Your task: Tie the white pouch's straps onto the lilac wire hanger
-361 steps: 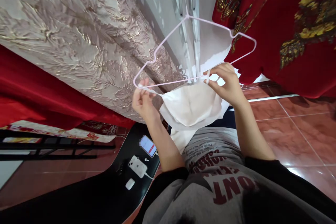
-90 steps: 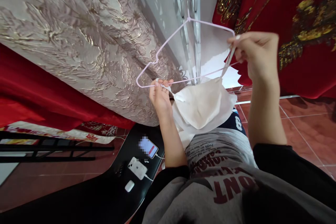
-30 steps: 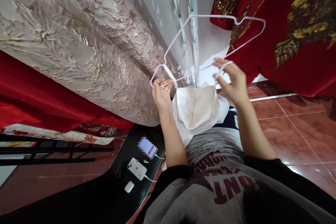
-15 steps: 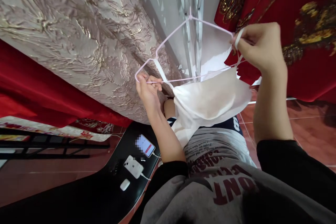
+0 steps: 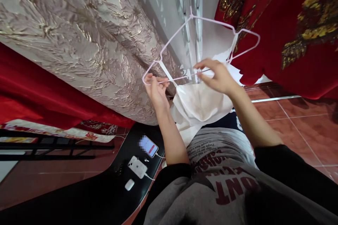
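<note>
A pale pink clothes hanger (image 5: 213,20) is held up in front of me, its hook at the top. From it hangs a white strappy garment (image 5: 203,102), one strap (image 5: 167,71) over the left notch and the other strap (image 5: 233,45) over the right notch. My left hand (image 5: 157,89) is closed around the hanger's lower left corner. My right hand (image 5: 216,77) is off the straps, near the middle of the hanger's bottom bar and just above the garment, thumb and fingers apart. The lower part of the garment lies over my lap.
On the left, a black bench (image 5: 105,186) carries a lit phone (image 5: 149,146), a second phone (image 5: 137,167) and a small white case (image 5: 129,185). Brocade fabric (image 5: 100,42) hangs at left, red embroidered cloth (image 5: 266,63) at right. White metal bars (image 5: 198,42) stand behind the hanger.
My right hand has let go of the right strap, which now sits in the hanger's notch, and moved left and down to the bottom bar. My left hand keeps its hold, shifted slightly right.
</note>
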A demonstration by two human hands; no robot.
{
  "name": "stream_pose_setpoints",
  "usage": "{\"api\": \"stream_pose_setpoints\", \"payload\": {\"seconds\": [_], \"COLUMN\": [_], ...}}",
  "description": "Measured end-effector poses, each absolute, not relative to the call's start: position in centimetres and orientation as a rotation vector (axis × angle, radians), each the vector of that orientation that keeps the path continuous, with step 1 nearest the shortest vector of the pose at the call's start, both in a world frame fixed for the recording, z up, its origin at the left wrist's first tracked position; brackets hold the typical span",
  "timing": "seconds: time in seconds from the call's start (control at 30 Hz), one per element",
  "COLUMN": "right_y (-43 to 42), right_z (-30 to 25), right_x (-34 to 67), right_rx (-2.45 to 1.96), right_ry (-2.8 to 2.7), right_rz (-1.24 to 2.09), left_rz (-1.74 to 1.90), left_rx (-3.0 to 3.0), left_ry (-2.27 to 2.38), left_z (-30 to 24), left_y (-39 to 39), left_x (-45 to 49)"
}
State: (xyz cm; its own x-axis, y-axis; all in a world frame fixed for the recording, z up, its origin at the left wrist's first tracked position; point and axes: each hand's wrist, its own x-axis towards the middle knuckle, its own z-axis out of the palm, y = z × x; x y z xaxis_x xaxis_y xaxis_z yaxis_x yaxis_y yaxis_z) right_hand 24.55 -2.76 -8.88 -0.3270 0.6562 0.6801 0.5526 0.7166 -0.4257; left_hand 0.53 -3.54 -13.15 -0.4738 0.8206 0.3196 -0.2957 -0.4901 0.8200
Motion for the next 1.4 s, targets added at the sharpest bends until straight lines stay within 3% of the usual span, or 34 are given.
{"api": "stream_pose_setpoints", "payload": {"seconds": [0.1, 0.27, 0.47, 0.7, 0.83, 1.03, 1.27, 1.4], "right_y": [-3.1, -4.5, -4.5, -4.9, -5.1, -6.3, -5.8, -5.0], "right_z": [-11.8, -13.0, -12.2, -11.5, -11.7, -11.8, -12.9, -12.8], "right_x": [22.5, 21.0, 22.0, 22.6, 22.7, 21.0, 25.2, 28.3], "right_rx": [-1.007, -1.032, -1.019, -0.998, -0.979, -0.87, -0.977, -1.138], "right_ry": [-2.07, -1.909, -1.841, -1.846, -1.875, -1.925, -1.296, -1.299], "right_rz": [0.111, 0.047, 0.151, 0.183, 0.172, 0.189, 0.097, 0.237], "left_rz": [2.011, 1.692, 1.545, 1.843, 2.166, 1.755, 1.863, 1.885], "left_rx": [0.89, 1.024, 1.288, 1.031, 0.799, 0.896, 0.957, 0.995], "left_ry": [0.931, 1.003, 1.157, 0.661, 0.895, 0.878, 0.869, 0.878], "left_z": [-13.9, -14.2, -10.1, -6.2, -8.1, -10.1, -9.8, -10.0], "left_y": [-4.0, -5.7, -9.5, -10.1, -8.3, -8.1, -7.9, -7.7], "left_x": [2.3, 3.4, 1.6, -1.2, -2.5, 1.1, 3.4, 3.1]}}
